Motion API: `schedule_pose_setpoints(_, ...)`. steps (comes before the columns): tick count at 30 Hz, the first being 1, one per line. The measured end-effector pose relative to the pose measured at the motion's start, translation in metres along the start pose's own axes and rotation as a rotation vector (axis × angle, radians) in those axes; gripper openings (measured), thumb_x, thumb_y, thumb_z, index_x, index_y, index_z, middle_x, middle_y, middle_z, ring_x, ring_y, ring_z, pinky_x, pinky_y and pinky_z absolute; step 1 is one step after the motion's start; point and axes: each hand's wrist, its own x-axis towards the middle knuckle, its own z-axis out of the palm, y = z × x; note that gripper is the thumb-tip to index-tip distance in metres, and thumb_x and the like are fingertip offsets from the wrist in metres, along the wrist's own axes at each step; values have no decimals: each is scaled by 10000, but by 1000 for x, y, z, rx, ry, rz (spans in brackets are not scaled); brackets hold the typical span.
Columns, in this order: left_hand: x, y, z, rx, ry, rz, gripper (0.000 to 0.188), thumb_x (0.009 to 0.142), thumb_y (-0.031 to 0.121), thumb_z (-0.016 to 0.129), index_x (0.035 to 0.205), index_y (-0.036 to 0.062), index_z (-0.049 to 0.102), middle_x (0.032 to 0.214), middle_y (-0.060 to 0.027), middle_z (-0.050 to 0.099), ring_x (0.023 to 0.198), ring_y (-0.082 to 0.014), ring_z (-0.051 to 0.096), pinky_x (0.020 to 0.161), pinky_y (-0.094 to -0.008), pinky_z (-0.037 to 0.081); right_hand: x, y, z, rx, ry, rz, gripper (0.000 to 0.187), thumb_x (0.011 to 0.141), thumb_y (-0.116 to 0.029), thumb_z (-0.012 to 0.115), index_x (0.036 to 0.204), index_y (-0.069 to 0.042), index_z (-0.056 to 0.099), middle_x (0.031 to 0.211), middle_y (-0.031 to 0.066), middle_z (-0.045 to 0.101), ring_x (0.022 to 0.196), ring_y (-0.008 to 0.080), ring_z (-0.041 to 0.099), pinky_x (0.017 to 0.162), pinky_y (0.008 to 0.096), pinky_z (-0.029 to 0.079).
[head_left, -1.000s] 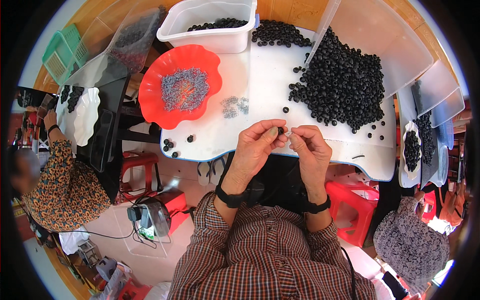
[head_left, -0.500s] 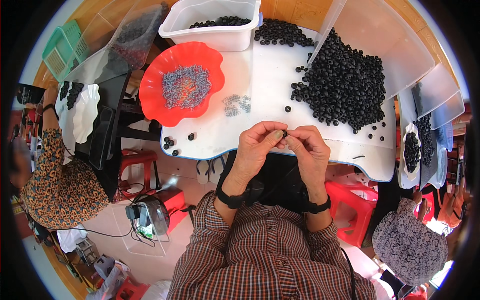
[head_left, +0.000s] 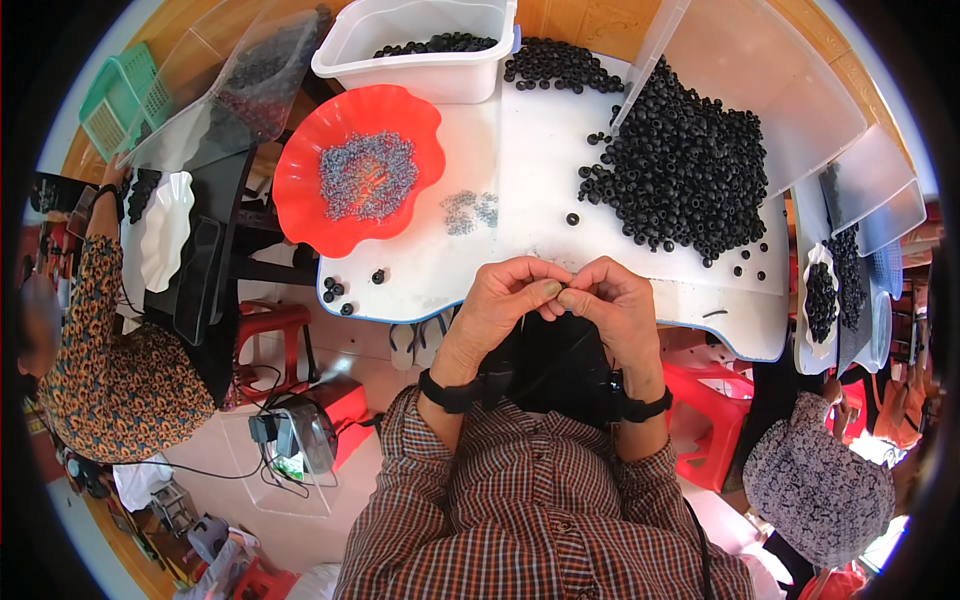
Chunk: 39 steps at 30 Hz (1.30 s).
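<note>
My left hand (head_left: 505, 305) and my right hand (head_left: 620, 305) meet at the table's front edge, thumbs and forefingers pinched together tip to tip. A small black round piece showed between these fingers a moment earlier. The fingertips now cover most of what they hold, and I cannot make out its details. Beyond my right hand spreads a big heap of black round pieces (head_left: 685, 165) with holes in them. To the left, a red wavy-rimmed bowl (head_left: 290, 190) holds many tiny clear-grey bits (head_left: 368, 175). More such bits (head_left: 470, 212) lie loose on the white table (head_left: 540, 170).
A white tub (head_left: 410, 80) with black pieces stands at the back. A tilted clear bin (head_left: 770, 70) sits behind the heap. Several black pieces (head_left: 335, 292) lie at the table's left corner. Two people (head_left: 130, 390) work at side tables. A red stool (head_left: 705, 420) stands at right.
Both hands have come slightly lower, toward me, and their fingertips have closed together. The black piece seen between them is now mostly covered. The view has shifted a little.
</note>
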Motion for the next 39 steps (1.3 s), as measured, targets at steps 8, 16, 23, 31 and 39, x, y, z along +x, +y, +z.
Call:
schedule_pose_setpoints(8,4,-6,1,-300,59,7,218,951,60,580,1140,-34,634,956,-100,685,782,-124,653,694,-229,549,17,1,0,-92,153,25,87,888,-38,658,948,22,639,819,44,654,692,84,599,639,246,504)
schedule_pose_setpoints(16,8,-10,-3,-342,68,2,237,958,78,571,1150,-51,622,988,-115,677,793,-132,642,714,-247,528,60,17,-3,-1040,440,-505,252,853,17,585,1078,-71,658,939,76,561,758,237,589,635,327,497)
schedule_pose_setpoints(23,9,-11,-5,-370,61,12,244,959,89,573,1154,-51,618,987,-117,676,798,-138,634,725,-266,517,66,17,8,-1354,403,-354,349,795,32,562,1114,-90,635,958,86,537,979,268,562,697,379,508)
schedule_pose_setpoints(31,8,-11,-6,-395,78,4,245,965,101,568,1156,-46,615,984,-107,670,804,-136,628,734,-268,521,60,11,-2,-1018,383,-316,140,858,1,562,961,-66,630,942,87,584,840,290,610,681,385,504)
schedule_pose_setpoints(39,9,-11,-6,-398,71,7,247,967,103,566,1160,-44,612,988,-110,671,811,-137,633,744,-271,526,67,21,1,-1072,439,-407,60,855,-27,602,901,-65,612,905,69,591,829,273,602,671,365,503)
